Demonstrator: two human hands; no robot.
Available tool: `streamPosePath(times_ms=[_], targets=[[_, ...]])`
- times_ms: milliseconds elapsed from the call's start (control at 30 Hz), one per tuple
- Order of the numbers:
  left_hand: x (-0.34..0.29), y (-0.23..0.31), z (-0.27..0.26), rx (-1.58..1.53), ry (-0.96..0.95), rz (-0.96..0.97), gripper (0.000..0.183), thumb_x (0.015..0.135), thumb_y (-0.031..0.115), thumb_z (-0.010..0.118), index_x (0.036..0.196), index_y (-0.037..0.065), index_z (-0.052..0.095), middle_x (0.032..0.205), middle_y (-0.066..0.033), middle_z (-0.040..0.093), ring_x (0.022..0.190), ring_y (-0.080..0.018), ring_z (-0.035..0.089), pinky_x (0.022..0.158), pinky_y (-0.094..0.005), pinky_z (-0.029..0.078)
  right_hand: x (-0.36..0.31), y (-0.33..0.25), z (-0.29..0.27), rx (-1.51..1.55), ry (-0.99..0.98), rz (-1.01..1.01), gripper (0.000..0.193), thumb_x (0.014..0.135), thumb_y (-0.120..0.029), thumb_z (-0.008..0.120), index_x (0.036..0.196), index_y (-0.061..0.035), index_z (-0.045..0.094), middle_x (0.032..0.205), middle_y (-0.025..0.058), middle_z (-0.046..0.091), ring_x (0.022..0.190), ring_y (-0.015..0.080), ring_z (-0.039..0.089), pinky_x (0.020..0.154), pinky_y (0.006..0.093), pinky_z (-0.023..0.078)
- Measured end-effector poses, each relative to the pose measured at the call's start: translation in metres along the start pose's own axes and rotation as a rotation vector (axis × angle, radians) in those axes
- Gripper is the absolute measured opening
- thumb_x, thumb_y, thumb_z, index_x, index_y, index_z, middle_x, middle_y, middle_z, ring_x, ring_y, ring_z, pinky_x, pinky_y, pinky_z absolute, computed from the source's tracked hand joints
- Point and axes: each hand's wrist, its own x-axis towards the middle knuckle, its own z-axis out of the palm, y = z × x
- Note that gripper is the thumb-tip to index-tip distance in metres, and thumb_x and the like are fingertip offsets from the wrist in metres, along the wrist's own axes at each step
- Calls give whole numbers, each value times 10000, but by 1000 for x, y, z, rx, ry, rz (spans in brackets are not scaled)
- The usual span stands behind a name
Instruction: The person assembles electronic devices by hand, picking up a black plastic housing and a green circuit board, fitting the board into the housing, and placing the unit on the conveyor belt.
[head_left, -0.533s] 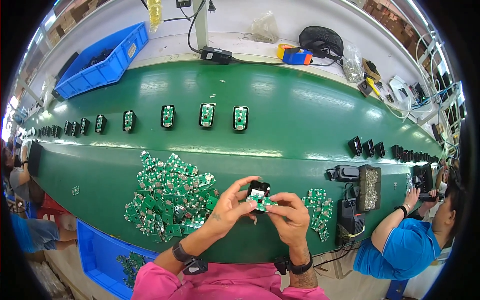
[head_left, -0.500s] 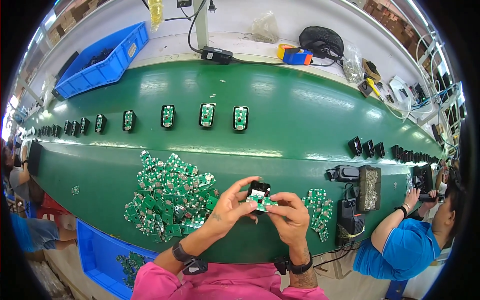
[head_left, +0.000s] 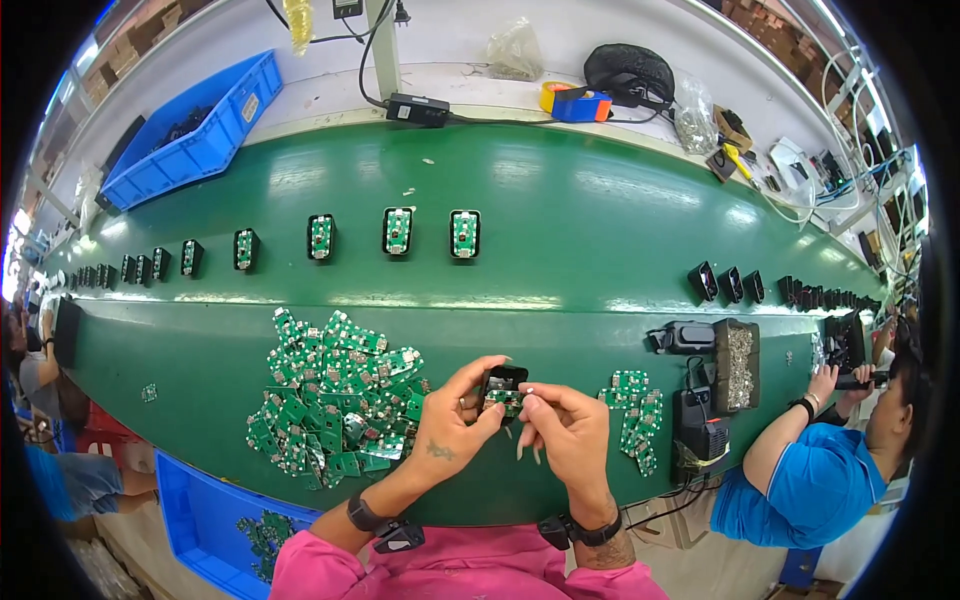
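My left hand [head_left: 452, 418] wraps around a small open black plastic housing [head_left: 507, 375], holding it above the bench. A green circuit board [head_left: 503, 402] lies across the near end of this housing, with my left thumb against it. Close by on the right is my right hand [head_left: 570, 432], thumb and forefinger pinched at the board's right edge. Whatever sits in that pinch is too small to make out. To the left, a loose heap of green circuit boards [head_left: 335, 400] covers part of the bench; a smaller group of boards [head_left: 640, 418] lies to the right.
Along the green bench [head_left: 560, 200] runs a row of black housings with boards inside [head_left: 321, 237]. Empty black housings [head_left: 731, 284] stand at right. Beyond my right hand are a tray of small metal parts [head_left: 738, 365] and a black device [head_left: 700, 425]. A co-worker in blue [head_left: 810, 490] sits at right.
The board has gone from lying flat over the housing to sitting lower at its near end. My right fingers have drawn together into a pinch. The whole view has shifted slightly.
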Motion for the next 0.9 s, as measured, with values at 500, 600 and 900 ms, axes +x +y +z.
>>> streamPosePath(times_ms=[500, 600, 900], targets=[[-2, 2, 1, 387, 91, 256, 518, 840, -77, 647, 1342, -9, 541, 1228, -138, 643, 1028, -169, 664, 874, -295, 566, -3, 1, 3, -453, 4, -254, 96, 912, -55, 663, 880, 34, 648, 730, 57, 630, 567, 91, 546, 500, 235, 413], [-1, 5, 1, 431, 103, 345, 504, 792, -36, 673, 1283, 61, 613, 1174, -174, 666, 913, -241, 700, 781, -318, 573, 1, -10, -2, -565, -77, -261, 85, 877, -45, 680, 846, 26, 646, 703, 69, 615, 555, 117, 549, 503, 261, 415], [-2, 12, 3, 507, 43, 382, 520, 771, -44, 682, 1271, 81, 618, 1180, -190, 661, 938, -298, 704, 789, -337, 575, 7, -23, -14, -645, -239, -220, 50, 827, -30, 663, 821, 10, 632, 701, 99, 614, 532, 189, 557, 504, 321, 434]])
